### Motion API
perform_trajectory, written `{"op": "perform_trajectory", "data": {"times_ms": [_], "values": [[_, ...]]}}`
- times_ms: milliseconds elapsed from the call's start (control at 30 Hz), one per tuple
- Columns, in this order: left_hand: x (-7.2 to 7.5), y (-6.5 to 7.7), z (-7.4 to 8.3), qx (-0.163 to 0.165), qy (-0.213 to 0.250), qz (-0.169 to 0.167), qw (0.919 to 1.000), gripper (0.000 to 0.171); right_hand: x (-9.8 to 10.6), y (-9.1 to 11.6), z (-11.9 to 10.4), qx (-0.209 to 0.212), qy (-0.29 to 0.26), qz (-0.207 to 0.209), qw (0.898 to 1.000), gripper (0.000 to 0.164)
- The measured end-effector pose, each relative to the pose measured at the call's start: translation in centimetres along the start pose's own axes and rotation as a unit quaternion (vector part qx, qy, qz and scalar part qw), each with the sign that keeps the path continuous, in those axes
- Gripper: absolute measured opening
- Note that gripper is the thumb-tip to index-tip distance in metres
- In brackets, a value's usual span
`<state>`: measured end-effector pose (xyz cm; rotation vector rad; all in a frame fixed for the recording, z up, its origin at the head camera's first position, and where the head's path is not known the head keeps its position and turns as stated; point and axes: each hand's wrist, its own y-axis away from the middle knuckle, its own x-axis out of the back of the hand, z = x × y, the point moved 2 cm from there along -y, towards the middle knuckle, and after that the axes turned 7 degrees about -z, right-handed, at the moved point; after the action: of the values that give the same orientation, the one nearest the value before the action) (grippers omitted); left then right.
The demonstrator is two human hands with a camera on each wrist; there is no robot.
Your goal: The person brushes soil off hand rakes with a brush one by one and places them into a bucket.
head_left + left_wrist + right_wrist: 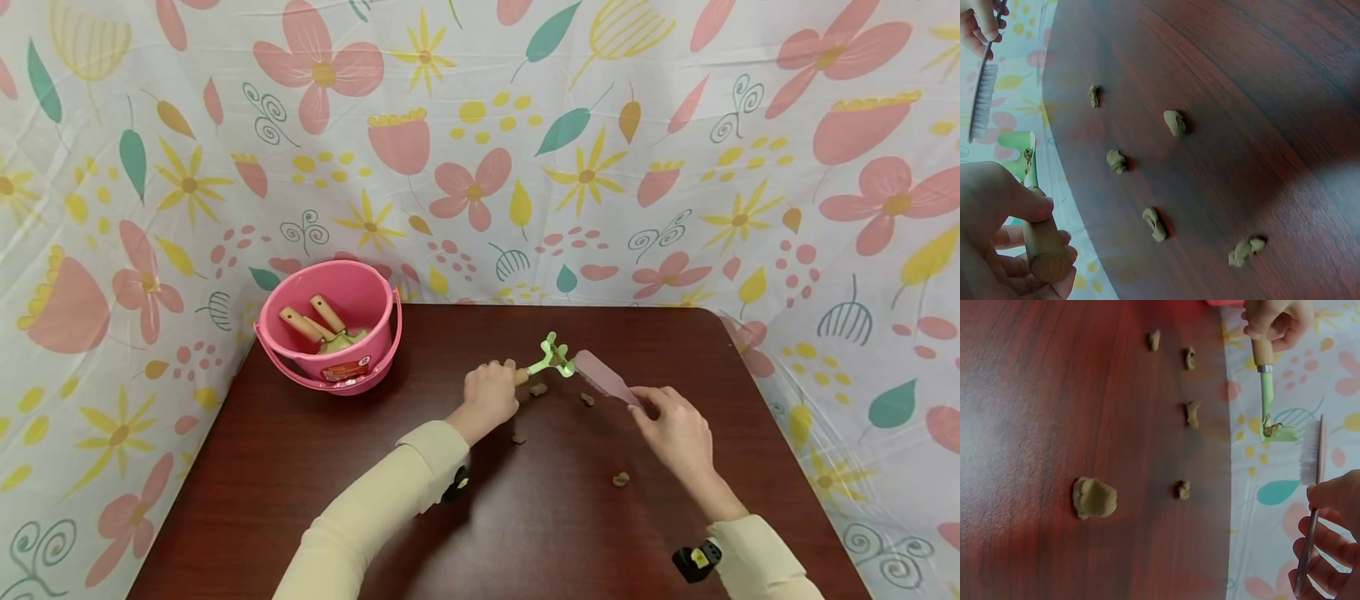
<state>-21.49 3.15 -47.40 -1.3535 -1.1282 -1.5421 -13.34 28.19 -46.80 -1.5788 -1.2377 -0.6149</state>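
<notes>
My left hand (491, 398) grips the wooden handle of a small green garden rake (553, 357), its head raised above the far part of the table. A small brown clay-like lump (1270, 429) sits on the rake's head. My right hand (675, 429) holds a pink-backed brush (603, 377) by its thin handle. Its white bristles (1308, 453) face the rake's head at close range; whether they touch, I cannot tell. Several brown lumps lie below on the table, among them one (538, 389) near the left hand and another (621, 479) nearer the front.
At the table's back left stands a pink bucket (381, 343) with its handle lowered to the front. Wooden-handled green tools (330, 315) lean inside it. A flowered cloth (480, 250) hangs behind and beside the dark wooden table (300, 467).
</notes>
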Motion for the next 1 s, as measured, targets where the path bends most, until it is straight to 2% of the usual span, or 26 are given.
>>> {"op": "perform_trajectory", "data": {"times_ms": [233, 400, 633, 1000], "values": [[0.7, 1.4, -1.6, -0.01, 0.006, 0.026, 0.9996, 0.028, 0.0, -0.7, -1.4, 0.011, -0.011, 0.006, 1.0, 0.025], [0.8, 2.5, -2.8, -0.011, 0.005, 0.03, 0.9995, 0.025, -0.3, -1.2, -2.5, 0.02, -0.016, -0.004, 1.0, 0.025], [0.8, 4.1, -4.0, -0.017, 0.015, 0.055, 0.9982, 0.021, -0.9, -1.7, -4.3, 0.036, -0.03, -0.023, 0.999, 0.026], [0.6, 5.7, -5.5, 0.004, 0.046, 0.09, 0.9949, 0.022, -2.1, -2.5, -7.6, 0.055, -0.043, -0.045, 0.997, 0.025]]}}
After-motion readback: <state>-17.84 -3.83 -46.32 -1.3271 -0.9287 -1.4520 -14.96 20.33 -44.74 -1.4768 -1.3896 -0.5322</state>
